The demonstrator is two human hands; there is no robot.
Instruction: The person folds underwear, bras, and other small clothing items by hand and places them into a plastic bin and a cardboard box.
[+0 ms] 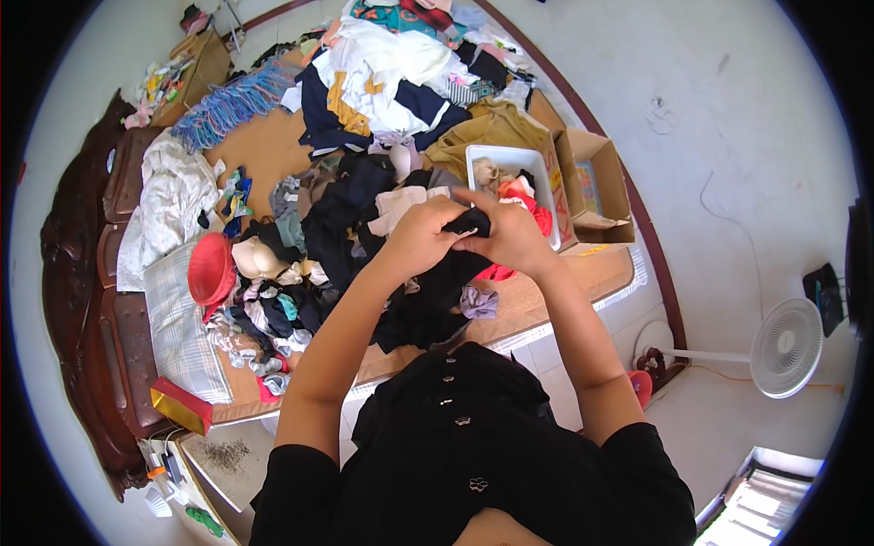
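Observation:
Both my hands meet over the bed, gripping a small bunched black cloth (471,222) between them. My left hand (423,235) pinches its left side. On the other side, my right hand (510,232) curls its thumb and fingers around the cloth. What kind of garment it is, I cannot make out. Beneath them spreads a heap of black clothes (350,218), with a beige cloth (393,207) just left of my left hand. Beyond my right hand stands a white plastic bin (472,162) holding red and beige clothing. A lilac cloth (479,302) lies below my hands.
An open cardboard box (596,173) stands right of the bin. Left lie a red basket (211,268), a beige bra (258,258) and small mixed clothes. Farther off are a large clothes pile (391,64) and blue hangers (238,100). A white fan (787,348) stands right.

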